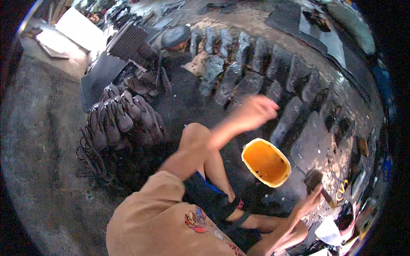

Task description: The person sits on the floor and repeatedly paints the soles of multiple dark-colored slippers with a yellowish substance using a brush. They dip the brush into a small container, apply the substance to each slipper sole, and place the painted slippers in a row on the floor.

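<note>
My left hand (257,112) is over the rows of dark, shoe-sole-shaped pieces (287,117) on the floor. Motion smears its fingers, so I cannot tell whether it holds anything. Low on the right, my right hand (311,202) has its fingertips at a small dark block-like piece (314,181). It seems to grip this piece, whose kind I cannot make out. Between my hands stands an open yellow tub (245,159) with a pale rim and amber liquid inside. Some of the soles are shiny, as if wet.
Dark strapped sandals (112,121) are heaped at the left. A rounded dark stone-like object (175,37) and a ridged dark sheet (129,43) lie at the back. Flat dark sheeting (285,20) covers the far right. My bent knee (195,133) is near the tub.
</note>
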`<action>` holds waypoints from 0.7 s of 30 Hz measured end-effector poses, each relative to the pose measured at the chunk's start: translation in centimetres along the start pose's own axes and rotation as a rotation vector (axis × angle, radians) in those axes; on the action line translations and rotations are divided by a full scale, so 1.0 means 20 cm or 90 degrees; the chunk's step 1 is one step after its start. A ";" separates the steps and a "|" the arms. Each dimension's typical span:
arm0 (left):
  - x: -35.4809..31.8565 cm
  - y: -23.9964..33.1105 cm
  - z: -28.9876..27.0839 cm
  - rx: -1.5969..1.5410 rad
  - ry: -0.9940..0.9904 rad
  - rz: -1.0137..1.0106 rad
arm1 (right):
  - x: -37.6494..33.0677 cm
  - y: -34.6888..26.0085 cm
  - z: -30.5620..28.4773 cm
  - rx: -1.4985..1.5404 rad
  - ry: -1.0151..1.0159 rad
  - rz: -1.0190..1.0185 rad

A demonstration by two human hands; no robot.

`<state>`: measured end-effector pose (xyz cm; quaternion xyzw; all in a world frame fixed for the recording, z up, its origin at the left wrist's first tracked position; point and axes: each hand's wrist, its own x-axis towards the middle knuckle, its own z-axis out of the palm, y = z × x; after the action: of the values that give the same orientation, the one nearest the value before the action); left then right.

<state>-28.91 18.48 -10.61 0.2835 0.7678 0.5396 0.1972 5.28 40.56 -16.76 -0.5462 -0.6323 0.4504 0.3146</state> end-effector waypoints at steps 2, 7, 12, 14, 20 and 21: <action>-0.07 -0.27 -0.83 0.321 0.318 -0.038 | -0.10 -0.14 0.10 -0.053 0.068 -0.065; -0.72 -1.04 -2.56 0.911 0.279 -0.564 | -0.33 -0.66 0.13 -0.126 0.049 -0.104; -0.63 -1.60 -2.62 0.913 0.208 -0.731 | -0.61 -0.85 0.33 -0.424 -0.109 -0.148; -0.71 -1.69 -2.85 0.940 0.243 -0.773 | -0.60 -0.72 0.39 -0.336 -0.243 -0.213; -0.80 -1.81 -3.10 0.929 0.347 -0.779 | -0.56 -0.45 0.41 -0.324 -0.278 -0.434; -0.81 -1.82 -3.07 0.902 0.360 -0.761 | -0.57 -0.47 0.38 -0.268 -0.208 -0.328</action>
<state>-62.12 -45.30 -23.97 -0.2406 0.9514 -0.1896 0.0304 -2.89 27.76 -10.14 -0.3432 -0.8697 0.2975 0.1932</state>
